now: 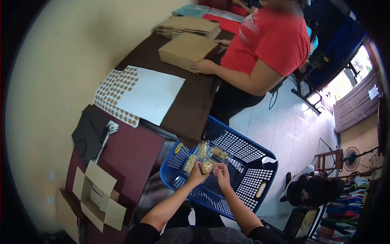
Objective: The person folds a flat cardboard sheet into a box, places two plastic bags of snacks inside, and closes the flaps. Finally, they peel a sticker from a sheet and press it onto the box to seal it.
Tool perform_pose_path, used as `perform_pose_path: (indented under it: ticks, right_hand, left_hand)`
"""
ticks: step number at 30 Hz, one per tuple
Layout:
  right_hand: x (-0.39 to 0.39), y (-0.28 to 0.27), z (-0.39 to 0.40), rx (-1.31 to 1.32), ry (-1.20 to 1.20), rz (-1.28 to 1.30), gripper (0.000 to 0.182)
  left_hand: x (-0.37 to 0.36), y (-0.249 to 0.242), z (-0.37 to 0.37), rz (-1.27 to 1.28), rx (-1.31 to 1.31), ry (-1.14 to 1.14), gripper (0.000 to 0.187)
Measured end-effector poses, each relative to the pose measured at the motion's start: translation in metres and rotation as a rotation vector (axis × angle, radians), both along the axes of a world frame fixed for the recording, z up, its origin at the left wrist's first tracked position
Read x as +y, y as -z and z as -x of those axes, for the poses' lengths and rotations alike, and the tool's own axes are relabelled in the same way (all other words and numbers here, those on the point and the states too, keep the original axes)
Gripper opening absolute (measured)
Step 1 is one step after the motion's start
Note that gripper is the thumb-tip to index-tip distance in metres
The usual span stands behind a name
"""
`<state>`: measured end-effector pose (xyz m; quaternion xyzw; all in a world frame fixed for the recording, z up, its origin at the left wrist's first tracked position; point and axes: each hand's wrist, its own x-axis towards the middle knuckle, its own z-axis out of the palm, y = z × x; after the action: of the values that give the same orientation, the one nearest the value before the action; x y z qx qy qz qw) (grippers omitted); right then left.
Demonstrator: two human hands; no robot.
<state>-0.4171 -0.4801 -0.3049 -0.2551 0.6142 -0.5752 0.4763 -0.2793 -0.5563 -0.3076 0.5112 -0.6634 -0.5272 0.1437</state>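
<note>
Over a blue plastic basket (266, 156), my left hand (198, 175) is closed on a small clear packet (208, 166) with pale contents. My right hand (221, 175) is at the packet's right side, its fingers pinched together on the packet's edge. Inside the basket lie more packets of the same kind: one (189, 163) left of my hands, one (202, 149) beyond them and one (219, 153) a little to the right. What exactly fills the packets is too small to tell.
A co-worker in a red shirt (270, 44) holds a cardboard box (189, 49) on the brown-covered table (191, 107). Sticker sheets (150, 91) lie nearby. An open carton (97, 197) stands by the maroon table (130, 150). A fan (352, 158) is at the right.
</note>
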Motion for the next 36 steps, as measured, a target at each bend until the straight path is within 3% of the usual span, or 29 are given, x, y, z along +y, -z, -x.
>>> perform_pose_path:
  ticks: [2,4,6,7,8,10,12,14,15,18,22,24,27,31,36]
  right_hand:
    - [0.006,-0.034,-0.018,-0.068,-0.021,-0.054,0.021]
    - [0.012,-0.056,-0.044,-0.118,-0.045,-0.009,0.022]
    - [0.019,-0.087,-0.072,-0.198,-0.249,-0.13,0.036]
    - [0.021,-0.109,-0.091,-0.245,-0.305,-0.161,0.051]
    - [0.023,-0.115,-0.109,-0.333,-0.378,-0.15,0.051]
    - [0.025,-0.159,-0.15,-0.477,-0.526,-0.132,0.046]
    - [0.026,-0.173,-0.189,-0.479,-0.571,-0.055,0.039]
    - [0.024,-0.195,-0.219,-0.475,-0.621,0.018,0.033]
    - [0.022,-0.216,-0.233,-0.39,-0.64,0.12,0.03]
    - [0.019,-0.25,-0.262,-0.305,-0.691,0.295,0.034]
    - [0.025,-0.254,-0.3,-0.296,-0.743,0.293,0.035]
    - [0.033,-0.256,-0.322,-0.305,-0.809,0.226,0.035]
    - [0.041,-0.241,-0.359,-0.317,-0.873,0.205,0.034]
    - [0.05,-0.243,-0.404,-0.353,-0.895,0.236,0.037]
    - [0.041,-0.236,-0.428,-0.164,-1.004,0.323,0.035]
  left_hand:
    - [0.005,-0.03,-0.029,0.14,0.179,-0.132,0.069]
    - [0.013,-0.078,-0.057,0.102,0.26,-0.241,0.071]
    - [0.022,-0.112,-0.087,0.382,0.495,-0.342,0.07]
    - [0.029,-0.129,-0.107,0.402,0.469,-0.365,0.068]
    - [0.035,-0.151,-0.122,0.42,0.468,-0.381,0.068]
    - [0.052,-0.183,-0.156,0.947,0.289,-0.457,0.07]
    - [0.077,-0.19,-0.187,0.96,0.281,-0.549,0.072]
    - [0.104,-0.205,-0.22,0.917,0.364,-0.477,0.071]
    - [0.12,-0.229,-0.238,0.982,0.21,-0.348,0.067]
    - [0.151,-0.218,-0.287,0.861,0.206,-0.331,0.062]
    - [0.167,-0.221,-0.339,0.364,0.763,-0.531,0.052]
    - [0.17,-0.23,-0.361,0.369,0.796,-0.575,0.049]
    - [0.171,-0.226,-0.383,0.325,0.91,-0.603,0.065]
    - [0.177,-0.243,-0.387,0.321,0.955,-0.78,0.072]
    - [0.17,-0.235,-0.398,0.443,0.869,-1.002,0.056]
